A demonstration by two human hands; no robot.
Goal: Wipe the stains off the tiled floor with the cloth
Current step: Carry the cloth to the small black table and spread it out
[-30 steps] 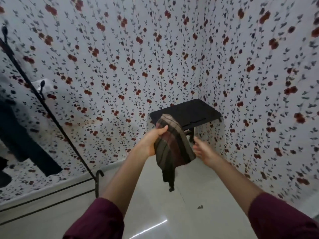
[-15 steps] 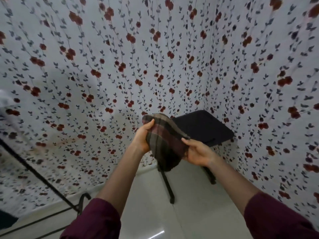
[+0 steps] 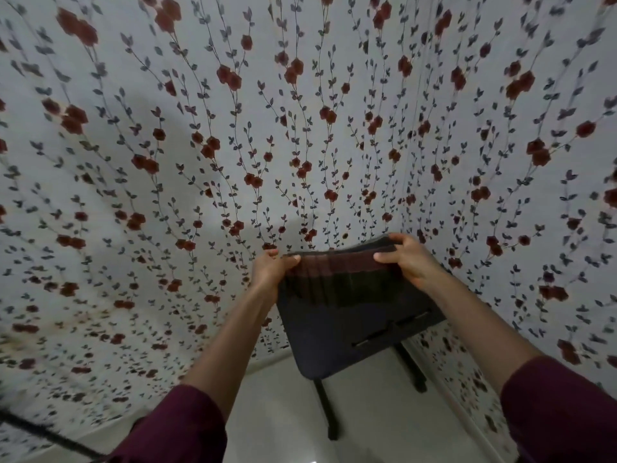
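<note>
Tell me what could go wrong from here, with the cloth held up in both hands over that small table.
1. The plaid cloth is stretched between the left hand and right hand well above the tiled floor; no wiping has begun, and no stain shows from here.
2. The black folding table stands right beneath it; lowering the cloth straight down could snag or bump it.
3. The picture is blurred, so stains may be missed.

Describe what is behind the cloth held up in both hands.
Behind the cloth stands a small dark table in the corner, against flowered wallpaper. The cloth covers the far part of the tabletop.
</note>
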